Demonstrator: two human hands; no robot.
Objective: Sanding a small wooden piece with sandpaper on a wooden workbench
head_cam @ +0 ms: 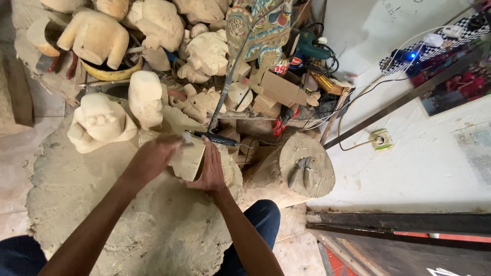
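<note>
Left hand (156, 156), right hand (210, 171): bare, no gloves, rings or watch visible. Forearms bare, no sleeves in view. Dark blue trousers (263, 217), denim-like, showing near centre and at near left corner.

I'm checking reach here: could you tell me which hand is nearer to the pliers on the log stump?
Right. The right hand grips the wooden block beside the stump with the pliers; the left hand is on the block's far side.

The block (188, 159) between the hands is pale raw wood, matt. The carved figures (99, 122) are the same unpainted wood. The stump (307, 163) is rough. The pliers (302, 171) are dull metal.
</note>
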